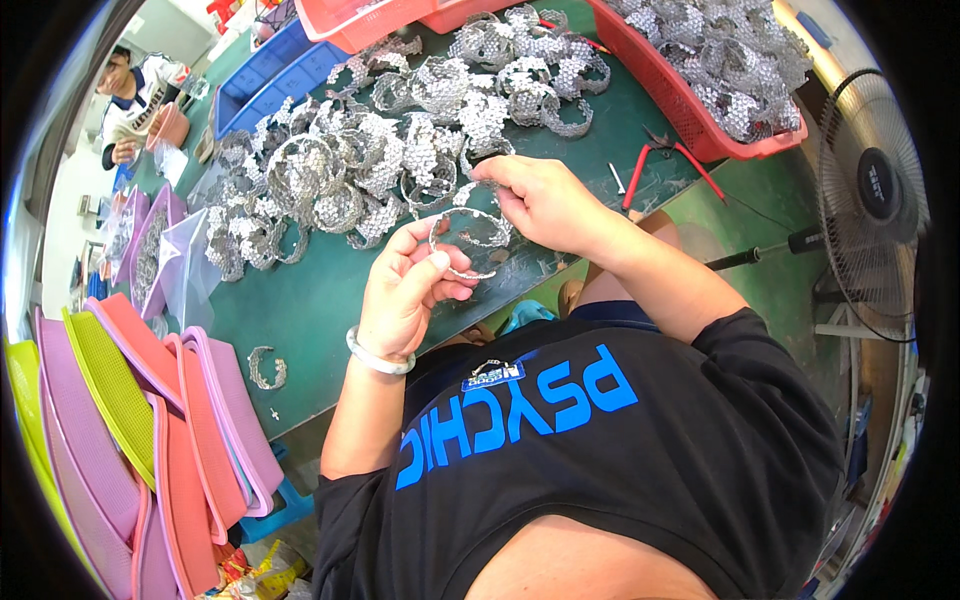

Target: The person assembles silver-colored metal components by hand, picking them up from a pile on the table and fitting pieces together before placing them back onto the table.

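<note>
Black shirt (630, 490), basket (740, 147) of silver bands (715, 75)

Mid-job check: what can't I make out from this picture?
- Head view: part of the silver band, covered by the left hand.
- Head view: what the right hand pinches, too small against the pile.
- Head view: lower pieces in the silver pile, hidden by those above.
- Head view: far end of the red basket, cut off by the top edge.

Large blue capitals (528, 410) span the black T-shirt (640, 480); a small blue patch (493, 376) and the fan hub (880, 186) bear smaller lettering.
</note>
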### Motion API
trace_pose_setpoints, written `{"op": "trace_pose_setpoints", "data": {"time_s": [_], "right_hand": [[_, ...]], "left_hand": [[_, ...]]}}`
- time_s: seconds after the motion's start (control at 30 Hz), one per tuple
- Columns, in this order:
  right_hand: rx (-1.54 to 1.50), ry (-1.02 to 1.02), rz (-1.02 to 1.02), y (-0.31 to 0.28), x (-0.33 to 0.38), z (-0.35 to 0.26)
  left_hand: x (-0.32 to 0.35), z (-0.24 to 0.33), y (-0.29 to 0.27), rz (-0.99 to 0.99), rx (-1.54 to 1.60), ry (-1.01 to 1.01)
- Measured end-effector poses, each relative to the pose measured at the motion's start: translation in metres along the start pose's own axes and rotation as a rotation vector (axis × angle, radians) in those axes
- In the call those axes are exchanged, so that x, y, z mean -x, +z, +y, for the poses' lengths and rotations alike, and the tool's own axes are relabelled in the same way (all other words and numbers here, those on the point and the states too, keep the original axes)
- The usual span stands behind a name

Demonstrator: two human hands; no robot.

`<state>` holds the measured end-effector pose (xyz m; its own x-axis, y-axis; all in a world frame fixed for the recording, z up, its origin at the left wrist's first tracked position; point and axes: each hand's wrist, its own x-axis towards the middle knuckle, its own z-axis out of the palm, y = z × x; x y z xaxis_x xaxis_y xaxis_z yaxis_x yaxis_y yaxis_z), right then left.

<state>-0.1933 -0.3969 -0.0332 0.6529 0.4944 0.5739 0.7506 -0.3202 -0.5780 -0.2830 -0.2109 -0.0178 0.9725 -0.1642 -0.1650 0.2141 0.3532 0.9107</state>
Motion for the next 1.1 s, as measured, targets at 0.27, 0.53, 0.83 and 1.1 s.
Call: {"op": "trace_pose_setpoints", "data": {"time_s": [0.27,0.53,0.83,1.1], "right_hand": [[-0.25,0.436,-0.004,-0.017,0.0,0.017],[-0.853,0.685,-0.027,-0.016,-0.001,0.005],[-1.04,0.697,-0.115,-0.005,-0.005,-0.006],[-1.133,0.706,-0.122,-0.002,-0.007,0.002]], "left_hand": [[0.006,-0.002,-0.019,0.127,-0.427,-0.033],[0.005,-0.003,-0.018,0.352,-1.34,0.468],[-0.008,0.002,0.023,0.047,-0.226,0.202],[-0.013,-0.011,0.036,0.071,0.028,0.197]]}}
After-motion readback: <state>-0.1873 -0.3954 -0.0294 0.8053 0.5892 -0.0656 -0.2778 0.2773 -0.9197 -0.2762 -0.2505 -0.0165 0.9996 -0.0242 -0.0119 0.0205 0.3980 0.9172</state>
